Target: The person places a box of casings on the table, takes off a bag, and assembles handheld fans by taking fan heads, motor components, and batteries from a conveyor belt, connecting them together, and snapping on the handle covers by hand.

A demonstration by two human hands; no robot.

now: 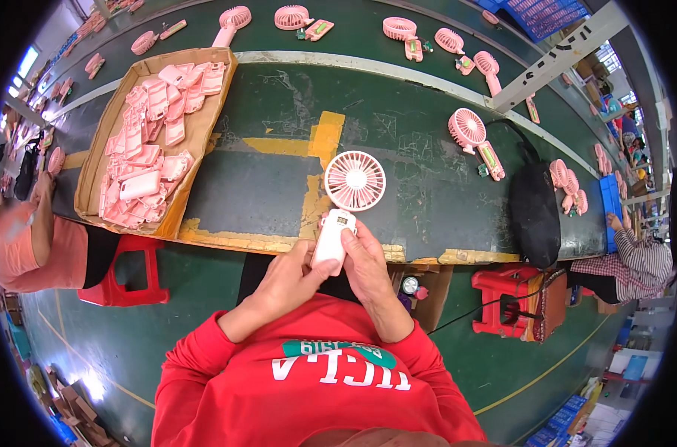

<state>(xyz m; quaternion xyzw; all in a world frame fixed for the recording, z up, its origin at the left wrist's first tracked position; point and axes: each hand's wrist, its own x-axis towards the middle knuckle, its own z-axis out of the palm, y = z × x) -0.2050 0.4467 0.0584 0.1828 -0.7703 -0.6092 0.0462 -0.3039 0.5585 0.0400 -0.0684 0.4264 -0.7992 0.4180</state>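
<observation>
on my feed, at six o'clock, the red sweatshirt [293,406] bears upside-down white lettering [340,375], some across a green patch [290,348]. at dial centre, a dark display [342,220] on the fan handle [331,246] shows marks too small to read.

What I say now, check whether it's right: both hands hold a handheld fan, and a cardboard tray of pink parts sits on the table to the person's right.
The side is wrong: the head view shows the cardboard tray of pink parts on the table to the person's left. The left hand and right hand do hold the handheld fan.
</observation>
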